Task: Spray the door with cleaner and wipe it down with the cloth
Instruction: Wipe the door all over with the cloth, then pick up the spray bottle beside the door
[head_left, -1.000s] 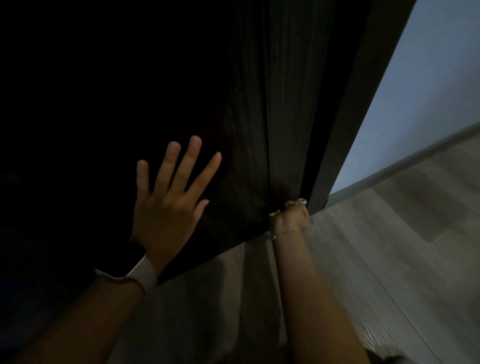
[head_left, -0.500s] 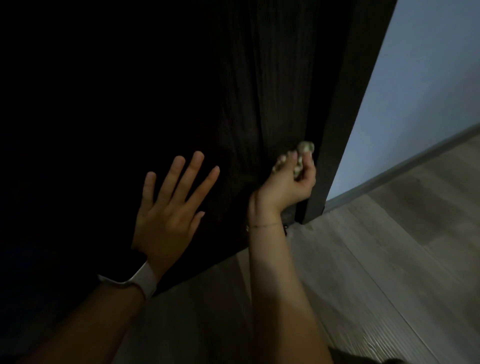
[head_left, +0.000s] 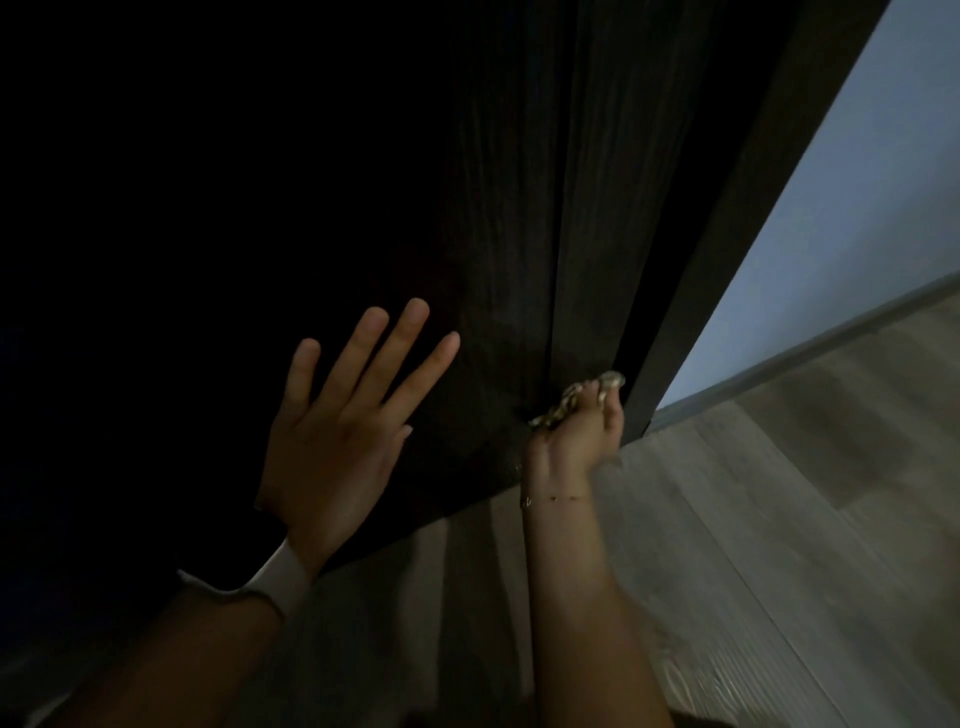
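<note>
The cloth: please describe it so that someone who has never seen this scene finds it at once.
Start at the dark door and follow its right edge down almost to the wooden floor. There the right hand grips the cloth against that edge. It is the only pale, patterned, crumpled thing there.

Dim room, low light.
Grey wood-plank floor (head_left: 753, 545); pale blue wall (head_left: 852, 223) at right, grey skirting board (head_left: 810, 348) along its base.

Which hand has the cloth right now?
The right hand, low at the door edge, grips the bunched cloth. The left hand lies flat on the door face, fingers spread, holding nothing.
</note>
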